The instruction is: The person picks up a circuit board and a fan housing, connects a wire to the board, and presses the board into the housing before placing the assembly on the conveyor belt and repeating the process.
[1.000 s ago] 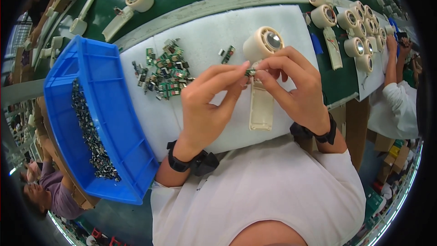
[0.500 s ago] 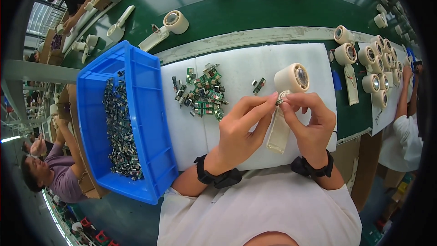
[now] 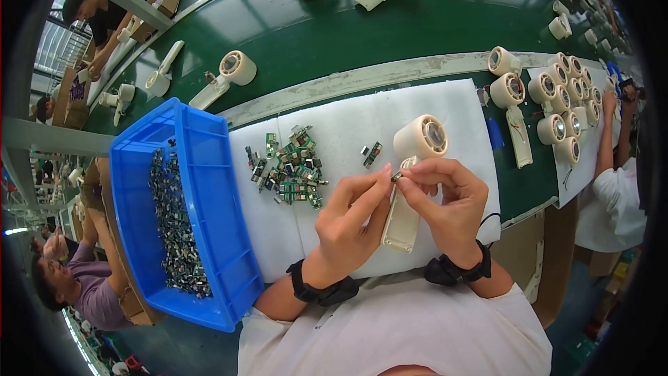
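A cream handheld fan body lies in front of me on the white foam sheet, its round head (image 3: 417, 138) pointing away and its open handle shell (image 3: 401, 226) toward me. At the neck between them, my left hand (image 3: 350, 226) and my right hand (image 3: 451, 202) pinch a small circuit board (image 3: 396, 176) with thumbs and fingertips. The fingers cover most of that board. Just left of the fan head, a loose green circuit board (image 3: 373, 154) rests on the foam. A heap of similar boards (image 3: 292, 167) is spread farther left.
At the left stands a blue plastic bin (image 3: 240, 264) with many small boards inside. Beyond the foam sheet (image 3: 334, 108) runs a green conveyor (image 3: 306, 42) carrying scattered fan bodies. Several fan heads (image 3: 552, 127) cluster at the right, near a co-worker's arm (image 3: 607, 132). Other people work at the left.
The whole view has shifted, so the bench things appear lower and farther left. Both hands keep pinching the small board at the fan's neck, with slight finger movement.
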`<state>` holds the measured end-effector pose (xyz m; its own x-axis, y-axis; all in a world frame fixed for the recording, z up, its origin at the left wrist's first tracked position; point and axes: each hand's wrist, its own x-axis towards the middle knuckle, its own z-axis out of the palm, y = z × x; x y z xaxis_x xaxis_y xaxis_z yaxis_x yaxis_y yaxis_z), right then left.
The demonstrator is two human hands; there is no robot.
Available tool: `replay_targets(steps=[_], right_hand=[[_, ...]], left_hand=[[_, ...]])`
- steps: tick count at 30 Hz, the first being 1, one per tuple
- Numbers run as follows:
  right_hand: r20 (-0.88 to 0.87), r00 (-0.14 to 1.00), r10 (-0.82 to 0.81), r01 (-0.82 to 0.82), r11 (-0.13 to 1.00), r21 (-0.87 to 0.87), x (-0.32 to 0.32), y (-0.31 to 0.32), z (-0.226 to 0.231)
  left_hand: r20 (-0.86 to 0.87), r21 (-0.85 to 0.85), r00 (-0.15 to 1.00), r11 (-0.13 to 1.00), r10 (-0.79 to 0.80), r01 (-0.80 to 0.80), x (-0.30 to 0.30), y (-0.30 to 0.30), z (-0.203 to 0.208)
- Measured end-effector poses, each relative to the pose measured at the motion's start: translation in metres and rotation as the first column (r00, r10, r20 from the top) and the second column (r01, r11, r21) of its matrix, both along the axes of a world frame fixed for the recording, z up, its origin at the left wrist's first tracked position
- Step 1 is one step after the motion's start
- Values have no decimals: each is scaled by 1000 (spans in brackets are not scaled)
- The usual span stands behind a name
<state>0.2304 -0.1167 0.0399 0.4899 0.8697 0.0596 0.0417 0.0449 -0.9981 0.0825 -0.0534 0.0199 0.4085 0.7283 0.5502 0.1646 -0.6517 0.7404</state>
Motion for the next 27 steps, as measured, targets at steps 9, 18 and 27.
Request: replay_targets(steps=[9, 18, 27], right_hand=[[164, 983, 85, -81, 996, -29, 12, 5, -1], [421, 726, 544, -373, 825, -424, 62, 46, 43], [914, 360, 188, -282, 956, -86, 93, 317, 27]], left_hand=[[-73, 104, 993, 991, 95, -87, 6, 2, -5], [22, 6, 1000, 1000, 8, -8, -2, 10, -4], [-418, 221, 880, 965, 224, -141, -8, 17, -17]])
